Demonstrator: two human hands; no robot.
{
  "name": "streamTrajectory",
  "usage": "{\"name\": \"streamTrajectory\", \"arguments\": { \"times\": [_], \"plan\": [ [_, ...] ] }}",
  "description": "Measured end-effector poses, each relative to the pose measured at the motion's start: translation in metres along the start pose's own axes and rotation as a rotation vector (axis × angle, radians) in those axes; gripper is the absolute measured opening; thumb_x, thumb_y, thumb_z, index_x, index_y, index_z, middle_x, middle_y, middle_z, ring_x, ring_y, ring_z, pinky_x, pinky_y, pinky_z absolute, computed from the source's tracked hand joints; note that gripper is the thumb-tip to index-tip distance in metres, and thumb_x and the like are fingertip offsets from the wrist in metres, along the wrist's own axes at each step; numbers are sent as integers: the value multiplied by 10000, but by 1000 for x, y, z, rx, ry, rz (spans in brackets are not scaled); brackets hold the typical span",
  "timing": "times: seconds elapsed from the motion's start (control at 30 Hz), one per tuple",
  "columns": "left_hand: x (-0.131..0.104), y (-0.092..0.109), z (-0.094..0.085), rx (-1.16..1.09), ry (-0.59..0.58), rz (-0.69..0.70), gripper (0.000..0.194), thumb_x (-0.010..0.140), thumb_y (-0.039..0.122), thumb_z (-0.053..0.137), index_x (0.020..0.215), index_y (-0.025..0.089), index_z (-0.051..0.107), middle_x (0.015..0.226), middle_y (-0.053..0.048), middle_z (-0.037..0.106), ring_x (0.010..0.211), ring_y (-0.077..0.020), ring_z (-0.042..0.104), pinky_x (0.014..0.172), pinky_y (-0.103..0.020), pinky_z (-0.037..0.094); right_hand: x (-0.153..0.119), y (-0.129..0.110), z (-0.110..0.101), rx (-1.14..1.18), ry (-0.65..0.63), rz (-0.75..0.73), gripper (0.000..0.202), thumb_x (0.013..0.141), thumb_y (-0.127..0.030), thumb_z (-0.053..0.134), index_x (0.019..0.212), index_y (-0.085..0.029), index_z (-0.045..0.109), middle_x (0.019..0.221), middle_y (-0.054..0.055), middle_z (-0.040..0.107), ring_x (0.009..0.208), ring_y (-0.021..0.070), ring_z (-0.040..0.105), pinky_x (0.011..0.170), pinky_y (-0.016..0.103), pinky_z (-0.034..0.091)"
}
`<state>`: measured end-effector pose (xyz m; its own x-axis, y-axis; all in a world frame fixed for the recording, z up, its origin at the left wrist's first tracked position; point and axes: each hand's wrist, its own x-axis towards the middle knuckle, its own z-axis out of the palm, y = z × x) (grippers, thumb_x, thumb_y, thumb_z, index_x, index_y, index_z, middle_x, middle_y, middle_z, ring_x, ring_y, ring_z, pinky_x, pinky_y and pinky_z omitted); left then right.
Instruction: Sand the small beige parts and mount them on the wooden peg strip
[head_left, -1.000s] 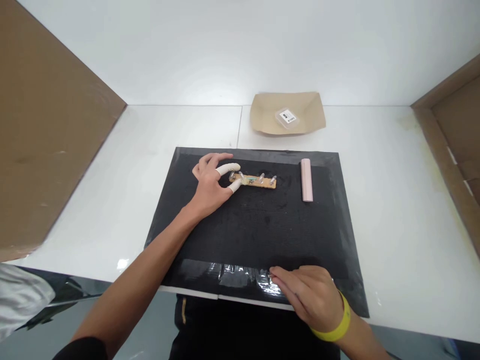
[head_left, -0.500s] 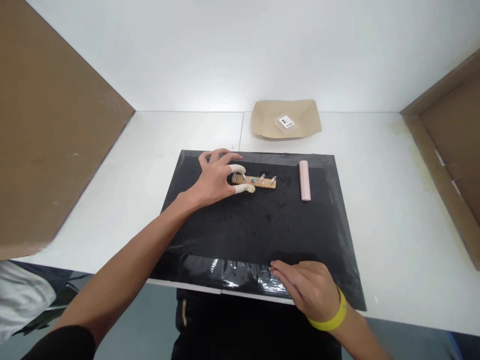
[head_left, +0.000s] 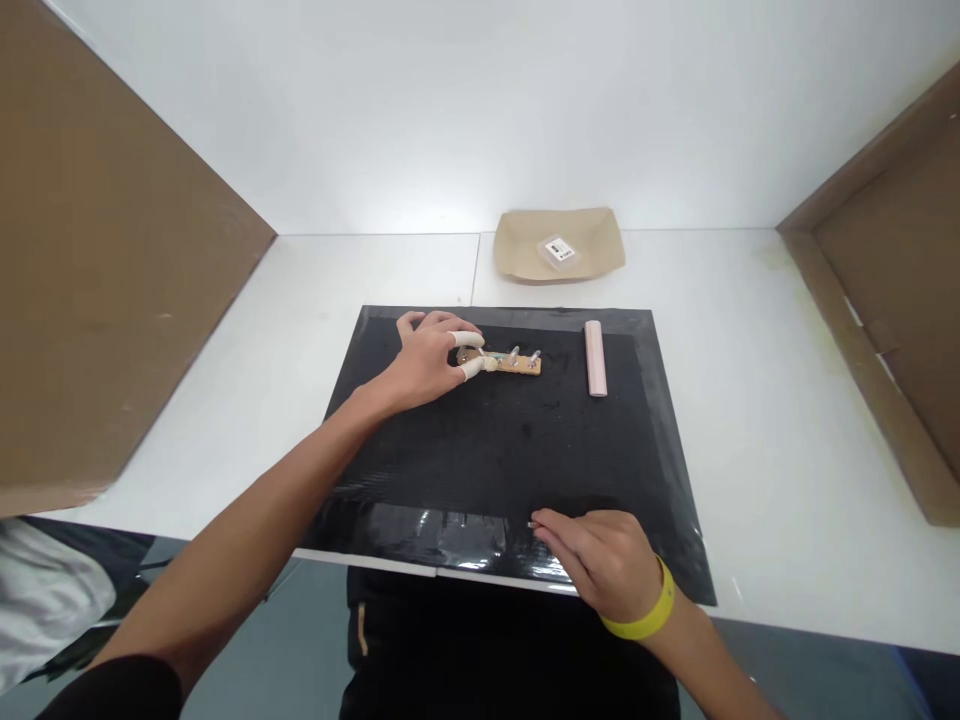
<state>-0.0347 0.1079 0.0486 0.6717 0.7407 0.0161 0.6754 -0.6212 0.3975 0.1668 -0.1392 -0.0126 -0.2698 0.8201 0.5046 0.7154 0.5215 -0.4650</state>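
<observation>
A narrow tan strip [head_left: 529, 367] lies on the black mat, with several small shiny clear pieces standing up from it. My left hand [head_left: 433, 360] has off-white finger covers on its thumb and index finger. Those two fingertips close around the strip's left half, hiding part of it and of the pieces there. Down by the mat's front edge, my right hand [head_left: 600, 555] pinches a tiny shiny piece [head_left: 532, 525] between thumb and index finger; its kind is too small to make out. A yellow band circles that wrist. Right of the strip lies a pale pink bar [head_left: 595, 358].
The black mat [head_left: 450, 450] covers the front of the white table [head_left: 757, 400]. Behind it stands a tan paper tray [head_left: 517, 262] holding a small clear labelled box [head_left: 559, 252]. Brown cardboard panels [head_left: 112, 250] flank both sides, with a white wall at the back.
My left thumb has moved up onto the strip, nearer the index finger. The right hand's pinched piece shows a little more. The whole view has shifted slightly.
</observation>
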Motion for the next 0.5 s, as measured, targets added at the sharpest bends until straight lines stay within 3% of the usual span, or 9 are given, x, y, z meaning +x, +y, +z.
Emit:
{"name": "streamTrajectory", "arguments": {
  "times": [0.2, 0.5],
  "plan": [
    [0, 3, 0, 8, -27, -12, 223, 946, 339, 629, 1139, 264, 711, 1359, -41, 694, 1356, -303, 525, 1143, -551, 152, 0, 1, 1, -6, 6, -5, 146, 1071, -175, 531, 1093, -124, 666, 824, 24, 790, 513, 108, 658, 521, 285, 420],
    [0, 5, 0, -4, 103, -49, 134, 891, 378, 721, 966, 273, 758, 1250, -19, 746, 1262, -297, 575, 1127, -553, 181, 1, 0, 0, -12, 18, -6, 165, 1077, -179, 519, 1070, -123, 674, 789, 20, 782, 497, 102, 644, 522, 273, 422]
  ]
}}
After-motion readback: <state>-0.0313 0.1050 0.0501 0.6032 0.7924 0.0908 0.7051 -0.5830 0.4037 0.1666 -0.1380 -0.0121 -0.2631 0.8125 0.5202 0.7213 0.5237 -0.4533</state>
